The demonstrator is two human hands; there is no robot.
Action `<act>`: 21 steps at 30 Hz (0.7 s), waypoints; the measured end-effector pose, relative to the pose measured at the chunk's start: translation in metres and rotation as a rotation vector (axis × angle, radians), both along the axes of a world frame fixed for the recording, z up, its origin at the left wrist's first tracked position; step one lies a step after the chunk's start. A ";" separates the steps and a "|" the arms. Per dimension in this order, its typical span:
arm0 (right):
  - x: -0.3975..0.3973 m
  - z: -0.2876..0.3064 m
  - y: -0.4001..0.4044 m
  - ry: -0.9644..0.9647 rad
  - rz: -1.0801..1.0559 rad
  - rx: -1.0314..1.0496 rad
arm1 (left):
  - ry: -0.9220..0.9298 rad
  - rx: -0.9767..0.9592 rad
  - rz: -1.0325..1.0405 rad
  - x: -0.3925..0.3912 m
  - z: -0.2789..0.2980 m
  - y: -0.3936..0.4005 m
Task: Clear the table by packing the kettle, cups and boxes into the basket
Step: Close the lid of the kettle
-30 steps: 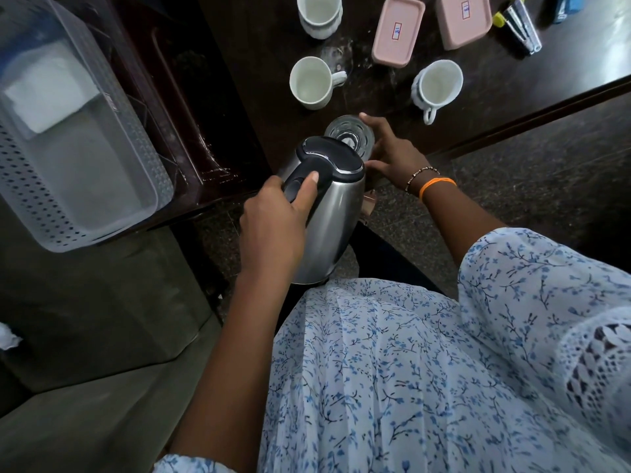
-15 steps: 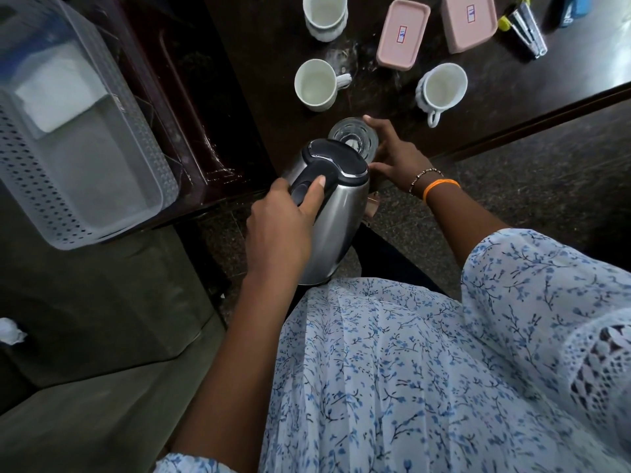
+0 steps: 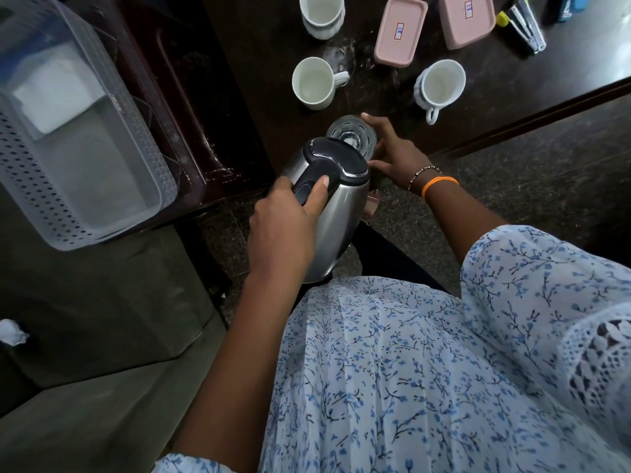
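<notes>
My left hand [image 3: 285, 221] grips the black handle of the steel kettle [image 3: 336, 213], thumb on its lid button, holding it off the dark table [image 3: 259, 63] near the front edge. My right hand [image 3: 392, 155] is closed around the round kettle base [image 3: 350, 134] that rests on the table just behind the kettle. Three white cups stand beyond: one [image 3: 314, 83] at the middle, one [image 3: 440, 85] to the right, one [image 3: 322, 13] at the back. Two pink boxes [image 3: 400, 30] [image 3: 466, 18] lie further back. The translucent perforated basket [image 3: 112, 138] sits at the left.
White paper [image 3: 58, 93] lies inside the basket. A bundle of pens or tools [image 3: 522, 23] and a blue item [image 3: 568, 6] lie at the table's far right. Dark stone floor [image 3: 546, 158] lies right of the table, a grey cushion [image 3: 85, 302] at lower left.
The view has drifted slightly; the kettle stays in my left hand at nearly the same spot, and my right hand keeps its hold on the base.
</notes>
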State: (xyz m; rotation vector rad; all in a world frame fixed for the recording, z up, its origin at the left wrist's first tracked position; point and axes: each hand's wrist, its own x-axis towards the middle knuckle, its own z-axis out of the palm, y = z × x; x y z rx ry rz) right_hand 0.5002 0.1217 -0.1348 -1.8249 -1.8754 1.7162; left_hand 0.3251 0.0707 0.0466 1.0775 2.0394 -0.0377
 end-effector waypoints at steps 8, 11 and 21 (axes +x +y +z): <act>0.000 -0.001 -0.001 0.008 0.001 0.021 | -0.009 -0.010 -0.003 0.000 0.002 0.003; 0.000 -0.001 -0.001 0.010 -0.003 0.022 | -0.002 -0.016 -0.014 0.002 0.002 0.003; 0.000 -0.004 -0.003 0.020 -0.011 0.024 | -0.004 -0.020 -0.024 0.002 0.001 0.004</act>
